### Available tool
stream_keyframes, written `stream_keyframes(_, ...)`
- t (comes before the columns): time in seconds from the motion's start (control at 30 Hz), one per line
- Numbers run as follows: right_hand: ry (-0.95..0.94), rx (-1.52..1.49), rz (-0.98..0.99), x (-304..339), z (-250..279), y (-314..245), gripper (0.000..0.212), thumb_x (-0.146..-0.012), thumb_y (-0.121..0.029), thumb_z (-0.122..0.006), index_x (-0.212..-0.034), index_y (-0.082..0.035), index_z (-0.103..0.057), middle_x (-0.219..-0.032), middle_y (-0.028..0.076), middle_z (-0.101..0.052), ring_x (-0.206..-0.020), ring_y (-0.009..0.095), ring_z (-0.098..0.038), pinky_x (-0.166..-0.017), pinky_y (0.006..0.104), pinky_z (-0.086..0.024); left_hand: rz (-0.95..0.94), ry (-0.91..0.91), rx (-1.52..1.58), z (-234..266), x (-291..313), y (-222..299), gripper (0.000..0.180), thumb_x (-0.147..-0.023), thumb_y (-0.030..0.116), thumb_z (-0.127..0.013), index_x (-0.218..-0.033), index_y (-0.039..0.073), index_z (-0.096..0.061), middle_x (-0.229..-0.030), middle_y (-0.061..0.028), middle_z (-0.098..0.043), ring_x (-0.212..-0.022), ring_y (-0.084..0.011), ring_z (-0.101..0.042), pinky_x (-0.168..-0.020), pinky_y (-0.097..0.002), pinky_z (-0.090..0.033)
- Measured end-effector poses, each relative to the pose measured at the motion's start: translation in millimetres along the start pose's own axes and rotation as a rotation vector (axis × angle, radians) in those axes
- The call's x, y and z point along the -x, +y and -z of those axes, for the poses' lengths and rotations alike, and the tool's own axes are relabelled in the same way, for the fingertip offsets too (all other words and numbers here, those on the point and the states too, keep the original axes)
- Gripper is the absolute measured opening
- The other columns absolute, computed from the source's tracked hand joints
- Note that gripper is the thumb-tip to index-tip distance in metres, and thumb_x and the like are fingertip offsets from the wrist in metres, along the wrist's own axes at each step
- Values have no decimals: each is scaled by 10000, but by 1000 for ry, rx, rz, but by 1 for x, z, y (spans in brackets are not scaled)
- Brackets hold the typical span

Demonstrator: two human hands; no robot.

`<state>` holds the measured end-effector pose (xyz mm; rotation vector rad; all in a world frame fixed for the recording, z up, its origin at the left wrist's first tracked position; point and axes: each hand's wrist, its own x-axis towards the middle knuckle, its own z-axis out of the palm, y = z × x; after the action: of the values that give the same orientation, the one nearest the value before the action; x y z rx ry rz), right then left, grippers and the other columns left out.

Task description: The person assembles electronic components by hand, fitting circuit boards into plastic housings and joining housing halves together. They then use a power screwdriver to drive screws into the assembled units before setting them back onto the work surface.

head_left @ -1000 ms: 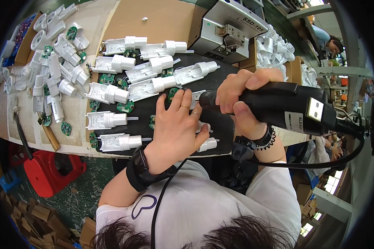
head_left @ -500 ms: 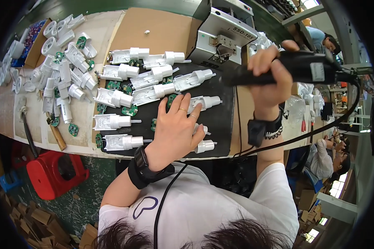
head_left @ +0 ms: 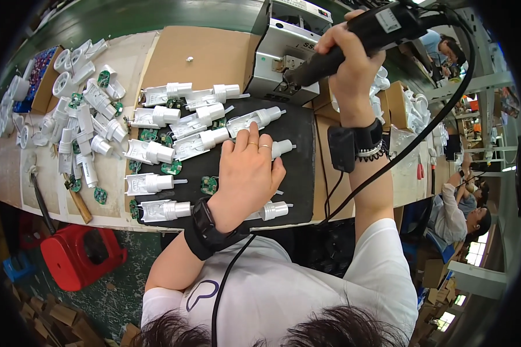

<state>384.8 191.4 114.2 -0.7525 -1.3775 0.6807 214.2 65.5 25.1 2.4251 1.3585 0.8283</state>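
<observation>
In my right hand [head_left: 353, 72] is a black electric screwdriver [head_left: 382, 32], fingers wrapped round its body. Its front end points down at the outlet of a grey screw feeder [head_left: 266, 72]; whether it touches is hard to see. My left hand [head_left: 246, 173] lies palm down with fingers stretched over the black mat [head_left: 302, 179], partly covering a white plastic housing [head_left: 282, 148]. One fingertip reaches the edge of another white housing [head_left: 257, 120]. Several similar half-shell housings lie in rows on the mat, with small green circuit boards [head_left: 209, 185] among them.
At the left are a pile of white parts [head_left: 98, 101], a box of small coloured parts [head_left: 49, 87] and a hammer [head_left: 80, 199]. A red stool [head_left: 75, 260] stands below the table. The screwdriver's black cable [head_left: 414, 141] arcs past my right forearm. Other people sit farther right.
My right hand has carried the screwdriver forward and left, bringing its front end to the screw feeder. My left hand stays over the housings, shifted slightly. The whole view has shifted a little.
</observation>
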Motion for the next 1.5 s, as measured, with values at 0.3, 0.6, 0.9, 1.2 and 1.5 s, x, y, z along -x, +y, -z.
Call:
stream_keyframes(0.3, 8, -179, 79, 20, -10, -28, 298, -805, 13, -568, -1087, -2, -473, -678, 75, -563, -566, 175, -562, -575, 312, -481, 31, -33, 9, 0, -2, -3, 334, -774, 209, -619, -993, -40, -573, -1240, -252, -567, -901, -275, -533, -748, -384, -373)
stream_keyframes(0.6, -25, 61, 49, 0, -11, -12, 337, -808, -11, -519, -1133, -16, -430, -674, 96, -527, -562, 186, -524, -599, 349, -473, 15, -47, -26, 3, 0, -3, 349, -774, 246, -614, -977, -36, -594, -1221, -271, -575, -950, -262, -543, -871, -407, -356)
stream_keyframes(0.9, -73, -89, -45, 49, -12, -42, 387, -802, -25, -534, -1169, -48, -414, -681, 79, -512, -567, 177, -514, -598, 340, -471, 18, -39, -22, -1, 2, -3, 321, -775, 224, -607, -959, -37, -576, -1266, -248, -558, -957, -270, -537, -893, -417, -347)
stream_keyframes(1.2, -280, -123, -54, 56, -48, -23, 427, -805, -36, -582, -1184, -61, -386, -686, 72, -520, -574, 170, -519, -589, 333, -480, 39, -104, 2, -1, 3, -4, 382, -793, 266, -585, -1031, -34, -588, -1242, -255, -564, -1008, -255, -535, -958, -447, -321)
stream_keyframes(1.5, -286, -100, -118, 67, -53, -13, 406, -810, -20, -591, -1151, -76, -377, -687, 75, -536, -583, 171, -535, -588, 322, -490, 64, -121, 12, -3, 5, -4, 383, -790, 272, -590, -1025, -30, -598, -1198, -242, -588, -1012, -254, -537, -965, -463, -318)
